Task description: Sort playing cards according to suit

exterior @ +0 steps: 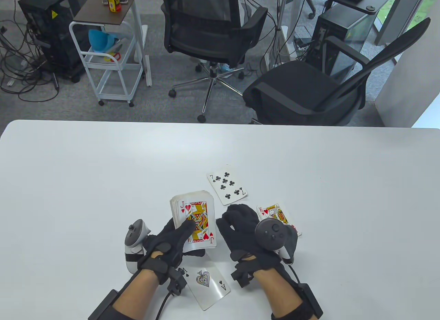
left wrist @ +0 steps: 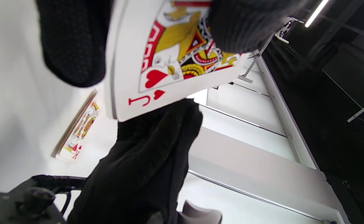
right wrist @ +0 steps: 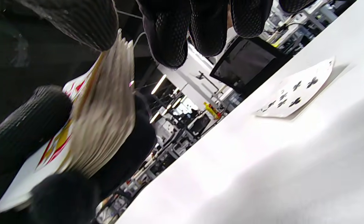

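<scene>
My left hand (exterior: 172, 244) holds a face-up deck (exterior: 194, 218) a little above the white table, thumb pressing on its top card, the jack of hearts (left wrist: 169, 62). My right hand (exterior: 237, 218) hovers just right of the deck with fingers curled and holds no card. Three single cards lie face up on the table. The seven of clubs (exterior: 227, 186) is behind the hands and also shows in the right wrist view (right wrist: 297, 93). The king of hearts (exterior: 275, 215) is partly hidden under my right hand. The ace of spades (exterior: 208, 284) lies near my left wrist. The deck's edge (right wrist: 104, 124) shows in the right wrist view.
The white table (exterior: 86, 182) stretches wide to both sides of the cards. Two black office chairs (exterior: 309, 89) and a white trolley (exterior: 110, 58) stand beyond the far edge.
</scene>
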A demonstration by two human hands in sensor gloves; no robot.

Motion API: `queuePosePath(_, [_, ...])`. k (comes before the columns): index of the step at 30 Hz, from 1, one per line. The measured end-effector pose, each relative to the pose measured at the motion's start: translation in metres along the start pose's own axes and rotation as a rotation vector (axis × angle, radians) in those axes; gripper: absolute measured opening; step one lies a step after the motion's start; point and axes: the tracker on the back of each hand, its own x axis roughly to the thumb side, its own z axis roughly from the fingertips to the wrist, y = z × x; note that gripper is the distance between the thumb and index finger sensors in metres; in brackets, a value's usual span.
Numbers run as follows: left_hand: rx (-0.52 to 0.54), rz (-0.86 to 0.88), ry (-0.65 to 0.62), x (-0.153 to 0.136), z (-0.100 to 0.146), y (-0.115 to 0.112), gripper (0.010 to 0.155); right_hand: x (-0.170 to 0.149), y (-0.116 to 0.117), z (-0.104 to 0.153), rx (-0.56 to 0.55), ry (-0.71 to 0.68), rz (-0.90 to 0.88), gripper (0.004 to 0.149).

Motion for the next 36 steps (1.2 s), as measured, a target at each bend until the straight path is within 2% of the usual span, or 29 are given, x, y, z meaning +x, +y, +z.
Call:
queuePosePath(6, [0.017, 0.002, 0.011, -0.001, 0.000, 0.000, 0.065, 0.012, 0.018, 0.004, 0.035, -0.043, 0.052, 0.061])
queuePosePath(12, [0.031, 0.009, -0.005, 0.000, 0.001, -0.001, 0.066, 0.020, 0.022, 0.008, -0.031, -0.064, 0.157, 0.066])
queuePosePath(16, [0.035, 0.016, -0.010, -0.001, 0.001, -0.001, 0.065, 0.022, 0.021, 0.009, -0.072, -0.079, 0.120, 0.059])
queuePosePath(19, [0.027, 0.042, -0.001, -0.005, 0.000, -0.002, 0.066, 0.022, 0.017, 0.009, -0.133, -0.097, 0.062, 0.047])
queuePosePath(23, [0.024, 0.050, 0.002, -0.006, 0.000, -0.001, 0.066, 0.020, 0.012, 0.009, -0.153, -0.101, 0.068, 0.039])
queuePosePath(28, [0.022, 0.044, 0.004, -0.006, 0.000, -0.002, 0.067, 0.013, 0.007, 0.007, -0.152, -0.069, 0.046, 0.040])
queuePosePath(34, [0.030, 0.040, 0.005, -0.006, 0.000, -0.001, 0.066, 0.006, -0.008, 0.005, -0.218, -0.033, 0.049, 0.041])
queuePosePath(36, [0.033, 0.050, 0.001, -0.006, 0.000, 0.000, 0.065, 0.000, -0.021, 0.004, -0.268, -0.024, 0.043, 0.038])
